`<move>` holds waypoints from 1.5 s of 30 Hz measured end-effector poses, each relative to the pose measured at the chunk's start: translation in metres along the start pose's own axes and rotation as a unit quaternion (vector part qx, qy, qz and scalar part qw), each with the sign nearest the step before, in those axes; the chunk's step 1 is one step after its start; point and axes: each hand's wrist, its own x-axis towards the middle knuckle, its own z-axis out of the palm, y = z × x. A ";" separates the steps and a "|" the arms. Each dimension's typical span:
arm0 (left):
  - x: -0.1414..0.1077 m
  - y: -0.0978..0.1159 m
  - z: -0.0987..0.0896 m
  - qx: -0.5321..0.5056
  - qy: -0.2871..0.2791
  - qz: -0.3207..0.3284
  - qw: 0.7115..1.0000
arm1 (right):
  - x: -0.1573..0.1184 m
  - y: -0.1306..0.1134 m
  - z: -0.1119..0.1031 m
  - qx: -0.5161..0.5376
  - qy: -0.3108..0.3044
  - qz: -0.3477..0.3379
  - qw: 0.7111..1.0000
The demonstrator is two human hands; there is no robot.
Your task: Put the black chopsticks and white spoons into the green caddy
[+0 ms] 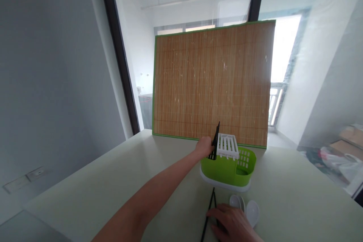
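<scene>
Both hands are working around a lime-green utensil caddy (219,169), which is standing at the lower right of centre in the frame. Left hand (204,146): the fingers are curling nearly closed and appear to be gripping a bundle of upright black chopsticks (216,136) at the caddy's left end; the fingertips are partly hidden, so grip firmness cannot be determined. The bundle is tilting slightly rightward at its top, and the hand is probably supporting it against spreading.

Right hand (231,222): at the bottom of the frame, it is resting palm-down and partly open, with bent fingers touching loose black chopsticks (211,199). Whether it is gripping any of them cannot be determined. These are lying on the worktop (113,170), their far ends meeting just in front of the caddy, presumably for easy reach. White spoons (253,211) are lying just beside the right hand, which is partly covering them.

A white slotted rack (227,155) is spanning the caddy's middle, leaving the right end uncovered. A white base tray (224,185) is supporting the caddy, likely for collecting drips. Behind, a green-edged bamboo mat (211,87) is standing upright at the upper centre, probably serving as a screen.
</scene>
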 end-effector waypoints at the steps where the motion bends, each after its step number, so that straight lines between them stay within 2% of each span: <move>1: -0.002 0.000 -0.001 0.012 0.009 0.002 1.000 | 0.000 0.000 0.000 0.000 -0.001 -0.001 1.000; 5: -0.004 0.000 -0.003 0.041 0.017 0.004 0.999 | -0.001 0.001 0.002 -0.001 -0.001 0.000 1.000; 14: 0.007 0.001 0.004 0.035 -0.021 0.003 0.999 | -0.001 0.001 0.002 -0.001 -0.008 0.007 1.000; 18: 0.001 0.003 -0.002 0.033 -0.012 0.016 0.999 | -0.001 0.000 0.000 -0.005 -0.002 0.006 1.000; 21: -0.014 0.010 -0.016 0.041 0.022 0.032 0.998 | -0.001 -0.001 0.000 -0.006 -0.006 0.003 1.000; 23: -0.033 0.014 -0.026 0.040 0.070 0.057 0.995 | 0.000 -0.001 0.000 -0.008 -0.006 0.002 1.000; 27: -0.092 0.012 -0.035 0.005 0.162 0.098 0.982 | -0.001 0.000 0.002 -0.002 -0.003 0.005 1.000; 29: -0.128 0.003 -0.029 -0.019 0.172 0.083 0.981 | -0.002 0.000 0.002 0.006 0.005 0.005 1.000; 31: -0.164 -0.007 -0.016 -0.036 0.159 0.050 0.985 | -0.003 0.000 0.001 0.019 0.017 0.002 1.000; 33: -0.196 -0.017 0.001 -0.044 0.116 0.017 0.992 | -0.004 -0.001 0.000 0.033 0.026 0.006 0.999; 36: -0.229 -0.025 0.030 -0.026 0.007 -0.016 0.999 | -0.005 -0.003 -0.003 0.049 0.027 0.022 0.998; 38: -0.239 -0.023 0.048 0.016 -0.062 -0.035 0.997 | -0.006 -0.005 -0.006 0.058 0.024 0.028 0.998; 40: -0.242 -0.017 0.064 0.065 -0.098 -0.050 0.992 | -0.007 -0.007 -0.009 0.068 0.026 0.029 0.997; 43: -0.238 -0.006 0.078 0.094 -0.105 -0.054 0.989 | -0.007 -0.009 -0.013 0.083 0.027 0.027 0.996; 45: -0.235 0.000 0.077 0.095 -0.107 -0.049 0.988 | -0.007 -0.009 -0.015 0.089 0.027 0.020 0.995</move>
